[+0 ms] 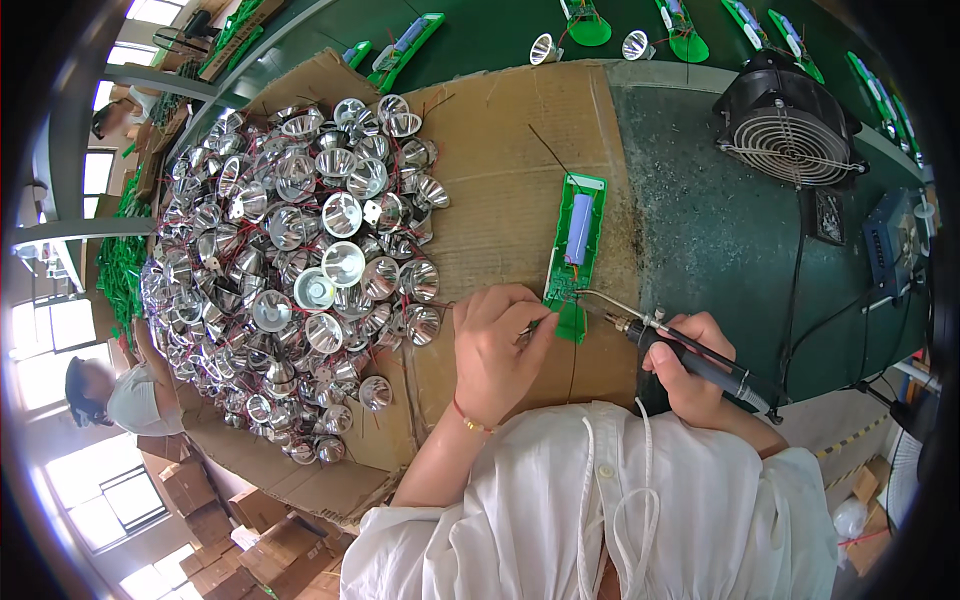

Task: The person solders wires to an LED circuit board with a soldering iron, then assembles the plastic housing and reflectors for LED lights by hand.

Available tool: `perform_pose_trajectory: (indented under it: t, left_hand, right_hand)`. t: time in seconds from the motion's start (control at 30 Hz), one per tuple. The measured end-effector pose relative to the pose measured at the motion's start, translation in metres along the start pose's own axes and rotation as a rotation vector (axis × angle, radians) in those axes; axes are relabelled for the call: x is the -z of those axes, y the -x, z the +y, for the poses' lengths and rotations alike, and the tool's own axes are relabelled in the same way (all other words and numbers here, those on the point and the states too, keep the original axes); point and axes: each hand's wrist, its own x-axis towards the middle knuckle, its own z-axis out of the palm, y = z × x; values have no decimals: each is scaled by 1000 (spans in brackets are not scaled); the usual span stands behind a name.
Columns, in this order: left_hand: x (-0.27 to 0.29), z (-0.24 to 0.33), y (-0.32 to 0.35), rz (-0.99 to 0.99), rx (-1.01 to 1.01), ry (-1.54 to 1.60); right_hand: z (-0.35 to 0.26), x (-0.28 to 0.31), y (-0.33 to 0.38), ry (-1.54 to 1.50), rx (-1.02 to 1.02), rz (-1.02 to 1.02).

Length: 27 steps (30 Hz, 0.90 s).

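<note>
A green plastic housing (598, 215) lies on the cardboard, with a purple cylindrical battery (579, 228) in its upper half. Below the battery sits a small green circuit board (563, 287). My right hand (692, 368) is closed round a black soldering iron (690, 358), which has a thin curved metal tube along it. Iron and tube ends reach the board area; exact contact is too small to tell. At the housing's lower left, my left hand (495, 345) is closed in a pinch. Something small and dark shows between its fingers, with a thin reddish wire beside the hand.
Left of my hands, shiny reflector cups (343, 264) with red wires form a large heap on cardboard (490, 150). A black fan (790, 140) and a blue box-shaped device (893, 240) stand at the right. More green housings (405, 50) line the far side. Another person (140, 400) is at far left.
</note>
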Motion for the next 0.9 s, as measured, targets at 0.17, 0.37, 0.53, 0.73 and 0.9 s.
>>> perform_pose_trajectory:
  t: [0.17,0.37,0.53,0.73,0.9]
  left_hand:
    - [-1,-1,0,-1,0,-4]
    - [-3,-3,0,-7,-6,-11]
    - [-4,-2,0,-14,-3,-11]
    - [5,-3,-3,-20,44,-14]
    - [37,-20,-15,89,429,-8]
  right_hand:
    - [0,0,2,18,43,10]
    - [0,6,5,-2,144,-9]
    - [2,7,5,-40,105,42]
    - [0,7,3,-100,51,65]
    - [6,14,2,-111,49,105]
